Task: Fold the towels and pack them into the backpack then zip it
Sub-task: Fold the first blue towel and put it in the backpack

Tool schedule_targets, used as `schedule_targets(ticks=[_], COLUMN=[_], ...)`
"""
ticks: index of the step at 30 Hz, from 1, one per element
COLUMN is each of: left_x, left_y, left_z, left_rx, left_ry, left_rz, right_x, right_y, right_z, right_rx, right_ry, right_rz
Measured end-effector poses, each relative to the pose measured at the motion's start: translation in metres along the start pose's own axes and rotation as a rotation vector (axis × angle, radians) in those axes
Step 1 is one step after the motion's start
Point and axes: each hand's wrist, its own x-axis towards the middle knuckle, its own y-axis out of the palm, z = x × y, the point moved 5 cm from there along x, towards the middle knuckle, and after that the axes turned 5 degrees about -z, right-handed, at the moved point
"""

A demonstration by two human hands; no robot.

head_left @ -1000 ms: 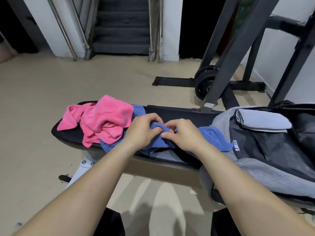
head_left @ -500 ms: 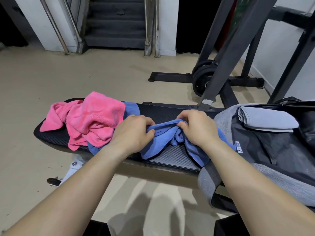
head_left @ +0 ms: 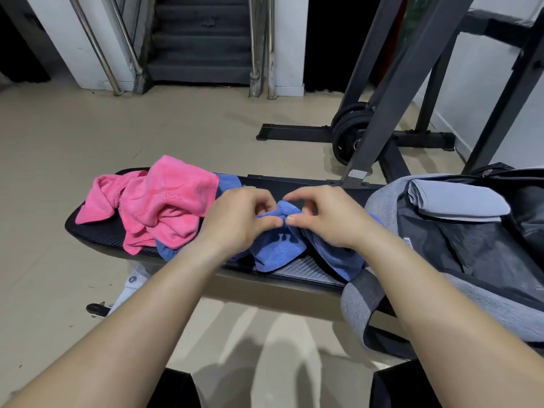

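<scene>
A crumpled blue towel [head_left: 276, 248] lies across the middle of the black bench [head_left: 100, 228]. My left hand [head_left: 235, 219] and my right hand [head_left: 329, 216] sit side by side on it, thumbs nearly touching, each pinching a bunched fold of the blue cloth. A pink towel [head_left: 159, 204] lies in a heap on the bench's left part, over more blue cloth. The grey and black backpack [head_left: 471, 260] rests open on the bench's right end, with a folded grey towel [head_left: 453, 198] lying in its top.
A black weight rack [head_left: 391, 92] with plates [head_left: 347, 134] stands behind the bench on the right. Stairs with metal handrails [head_left: 203, 39] rise at the back. Beige floor [head_left: 88, 134] stretches left and behind the bench.
My hands, which were spread apart on the blue towel half a second ago, have come together again at its middle, gathering the cloth between them. The towel is bunched higher.
</scene>
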Motion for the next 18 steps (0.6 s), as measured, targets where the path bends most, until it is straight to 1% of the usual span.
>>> schedule_targets(ticks=[2, 4, 8, 10, 14, 18], left_x=[-0.002, -0.003, -0.005, -0.005, -0.004, -0.007], left_y=[0.003, 0.002, 0.0, -0.002, -0.008, -0.007], left_z=[-0.007, -0.009, 0.003, 0.012, 0.023, 0.025], left_rx=[0.003, -0.004, 0.15, 0.176, 0.143, 0.048], left_ry=[0.045, 0.045, 0.045, 0.029, 0.017, -0.002], left_rz=[-0.015, -0.021, 0.013, 0.037, 0.022, 0.056], right_x=[-0.001, 0.0, 0.003, 0.003, 0.0, -0.001], right_y=[0.006, 0.004, -0.013, -0.02, -0.03, -0.028], right_z=[0.003, -0.004, -0.033, -0.048, -0.067, -0.066], right_rx=[-0.008, -0.009, -0.03, -0.015, -0.059, -0.132], right_ry=[-0.057, -0.061, 0.064, 0.136, 0.266, 0.356], right_rz=[-0.004, -0.049, -0.182, -0.234, -0.302, -0.344])
